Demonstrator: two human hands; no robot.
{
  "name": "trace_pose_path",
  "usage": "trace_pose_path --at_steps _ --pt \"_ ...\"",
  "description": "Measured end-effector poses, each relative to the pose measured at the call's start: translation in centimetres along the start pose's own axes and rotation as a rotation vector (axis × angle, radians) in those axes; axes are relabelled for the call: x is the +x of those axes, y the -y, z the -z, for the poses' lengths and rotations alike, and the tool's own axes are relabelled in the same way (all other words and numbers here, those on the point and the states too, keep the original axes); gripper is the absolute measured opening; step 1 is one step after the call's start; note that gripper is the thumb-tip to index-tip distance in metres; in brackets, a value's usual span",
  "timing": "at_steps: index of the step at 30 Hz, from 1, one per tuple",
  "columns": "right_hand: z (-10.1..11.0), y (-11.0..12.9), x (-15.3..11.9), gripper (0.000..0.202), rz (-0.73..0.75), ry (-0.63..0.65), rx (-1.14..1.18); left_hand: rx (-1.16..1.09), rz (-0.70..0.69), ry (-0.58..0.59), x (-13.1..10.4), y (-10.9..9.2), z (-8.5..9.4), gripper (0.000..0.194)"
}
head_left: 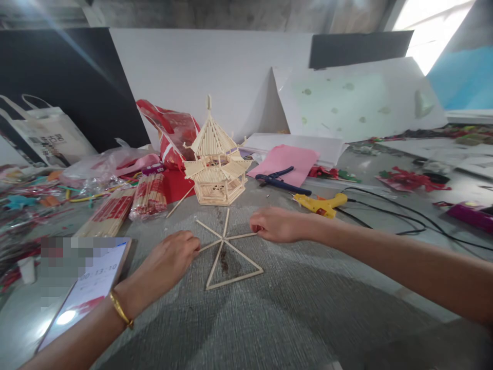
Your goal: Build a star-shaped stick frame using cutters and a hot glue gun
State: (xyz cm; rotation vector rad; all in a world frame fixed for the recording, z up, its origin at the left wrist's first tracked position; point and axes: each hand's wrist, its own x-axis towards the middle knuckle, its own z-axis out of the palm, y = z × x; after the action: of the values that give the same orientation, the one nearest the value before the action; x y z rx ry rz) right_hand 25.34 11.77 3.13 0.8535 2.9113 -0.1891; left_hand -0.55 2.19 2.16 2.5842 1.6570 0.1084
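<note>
A flat frame of thin wooden sticks [235,281] lies on the grey mat, its spokes meeting at a centre and one outer stick closing a triangle at the front. My left hand [171,259] pinches the end of the left spoke, with a gold bracelet on the wrist. At the right spoke's tip, my right hand [275,224] has its fingers closed round the stick end. Behind the frame stands a small stick-built pavilion [219,180] with a two-tiered roof. One loose stick [180,202] leans near its left side.
A yellow glue gun [321,204] and dark blue pliers [283,181] lie beyond my right hand, with a black cable trailing right. Stick bundles [148,198] and a phone showing a timer [90,288] are at left. Pink paper [285,159] lies behind the pliers.
</note>
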Motion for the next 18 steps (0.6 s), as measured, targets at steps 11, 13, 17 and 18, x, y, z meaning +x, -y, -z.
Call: trace_pose_path --at_steps 11,13,17,18 --pt "0.3 1.8 -1.2 0.018 0.065 0.008 -0.079 0.054 -0.138 -0.016 0.3 1.4 0.0 0.024" --pt "0.4 2.0 -1.2 0.019 0.072 0.018 -0.101 0.075 -0.147 -0.003 0.3 1.5 0.0 0.024" --pt "0.6 1.9 -1.3 0.020 0.090 0.025 -0.110 0.091 -0.168 0.001 0.5 1.6 0.1 0.023" --pt "0.6 1.8 -1.3 0.020 0.093 0.019 -0.113 0.086 -0.172 -0.002 0.5 1.7 0.1 0.023"
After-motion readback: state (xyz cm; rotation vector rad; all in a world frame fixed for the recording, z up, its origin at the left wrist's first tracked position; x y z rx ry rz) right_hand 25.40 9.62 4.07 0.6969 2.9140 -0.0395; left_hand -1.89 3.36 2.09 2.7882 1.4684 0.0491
